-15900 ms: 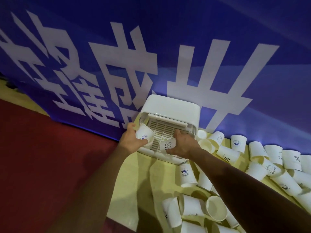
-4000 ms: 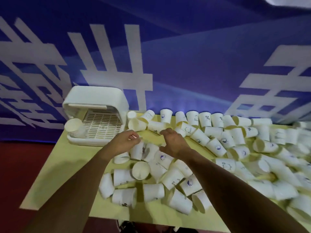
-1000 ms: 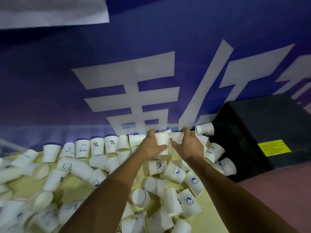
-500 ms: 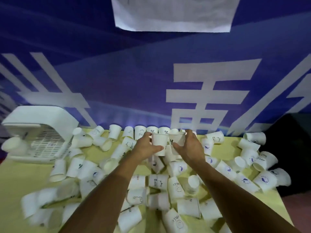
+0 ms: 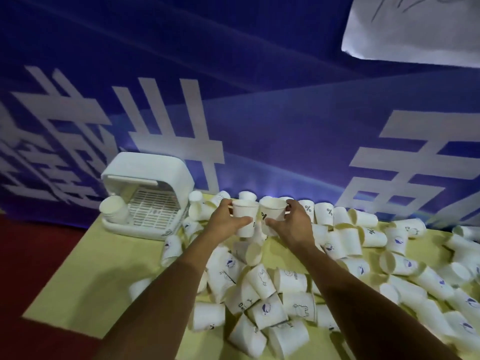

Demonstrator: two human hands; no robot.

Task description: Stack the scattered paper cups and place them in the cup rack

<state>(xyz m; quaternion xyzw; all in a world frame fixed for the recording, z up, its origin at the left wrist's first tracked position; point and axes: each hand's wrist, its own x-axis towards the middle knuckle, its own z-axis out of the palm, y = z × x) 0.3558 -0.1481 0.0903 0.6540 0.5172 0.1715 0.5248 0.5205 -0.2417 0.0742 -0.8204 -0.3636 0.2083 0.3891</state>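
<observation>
Blue banner [image 5: 259,105] w/ big white characters fills the back. Yellow table [image 5: 78,268] stands in front of it, w/ red floor [image 5: 28,255] to the L. Loose paper cups [image 5: 288,281] lie scattered over centre & R of table, most on their sides. White cup rack [image 5: 149,178] sits at table's far L end, lid up, w/ a short cup stack [image 5: 114,213] at its L side. L hand [image 5: 223,223] & R hand [image 5: 294,226] are raised over the pile, just R of rack. L fingers [image 5: 240,221] curl round an upright cup [image 5: 244,216]. R fingers curl round a 2nd cup [image 5: 272,214], tilted. Whether the two cups touch, can't tell.
</observation>
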